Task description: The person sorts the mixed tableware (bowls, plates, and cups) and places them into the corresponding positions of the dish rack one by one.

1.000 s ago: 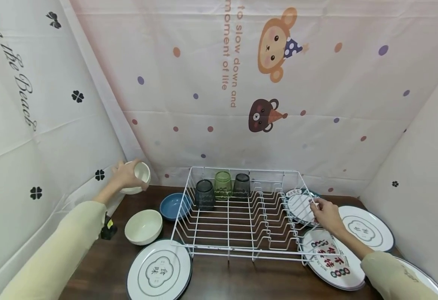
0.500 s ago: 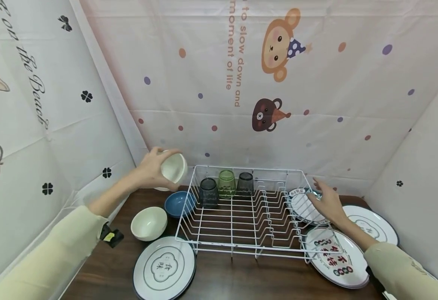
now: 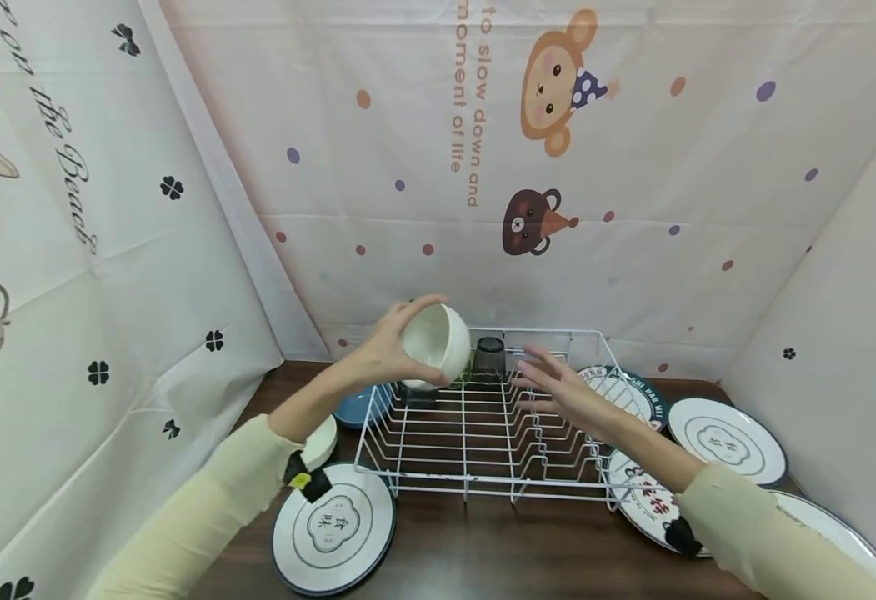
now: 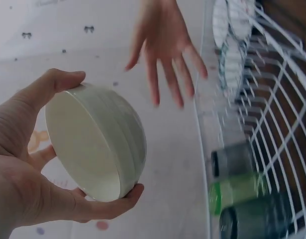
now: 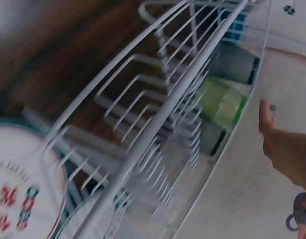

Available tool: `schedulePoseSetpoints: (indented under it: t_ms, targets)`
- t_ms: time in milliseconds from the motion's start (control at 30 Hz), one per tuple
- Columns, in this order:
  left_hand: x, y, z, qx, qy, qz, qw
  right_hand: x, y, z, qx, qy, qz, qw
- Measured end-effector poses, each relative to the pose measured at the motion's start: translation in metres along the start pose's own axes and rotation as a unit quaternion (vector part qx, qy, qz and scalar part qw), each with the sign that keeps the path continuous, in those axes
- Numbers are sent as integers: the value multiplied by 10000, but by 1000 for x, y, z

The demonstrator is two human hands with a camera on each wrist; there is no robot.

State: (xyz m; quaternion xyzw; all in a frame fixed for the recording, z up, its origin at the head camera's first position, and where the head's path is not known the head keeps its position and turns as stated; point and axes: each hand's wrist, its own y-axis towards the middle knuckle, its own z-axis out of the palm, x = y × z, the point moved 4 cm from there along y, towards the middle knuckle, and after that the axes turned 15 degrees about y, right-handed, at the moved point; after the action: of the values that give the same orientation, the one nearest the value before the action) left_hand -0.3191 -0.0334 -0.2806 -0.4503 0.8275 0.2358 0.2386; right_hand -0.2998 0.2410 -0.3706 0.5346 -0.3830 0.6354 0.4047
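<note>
— What's nearest to us?

— A white plate (image 3: 332, 527) flat on the dark table (image 3: 483, 558), at the near left corner of the wire dish rack (image 3: 483, 433).

— And the hands?

— Both above the rack. The left hand (image 3: 381, 354) grips a cream bowl (image 3: 436, 346) tipped on its side, thumb on top, fingers under the rim. The right hand (image 3: 565, 392) holds nothing, fingers spread flat, close beside the bowl but apart from it.

— Farther back?

— A dark tumbler (image 3: 488, 360) stands at the rack's far end.
</note>
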Motion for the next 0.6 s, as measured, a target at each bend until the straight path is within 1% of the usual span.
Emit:
schedulePoseSetpoints:
  t_ms: [67,133,233,300,333,433,467,533,600]
  targets:
    - [-3,4,9,172,-346,-36,9992,0,7,15,381,828,216,9956]
    - [-5,6,19,328,-515,21,9981,0,12,28,672,1365,376,9876]
    - [-9,7,33,564,-644,173,9962,-3,14,41,1099,1908,543,9739]
    - [-11,6,40,636,-652,378,9951,-6,13,47,1334,2240,625,9634]
    - [-12,6,43,672,-732,505,9938,-8,12,49,1428,2403,659,9579]
    - [-14,5,51,706,-930,849,9895,-11,8,54,1597,2778,682,9448]
    - [-14,4,53,709,-944,868,9892,-11,7,55,1635,2837,658,9426]
    - [-14,2,55,704,-933,794,9900,-10,7,59,1684,2897,632,9401]
    - [-12,-1,55,651,-812,613,9927,-9,7,62,1737,2849,618,9407]
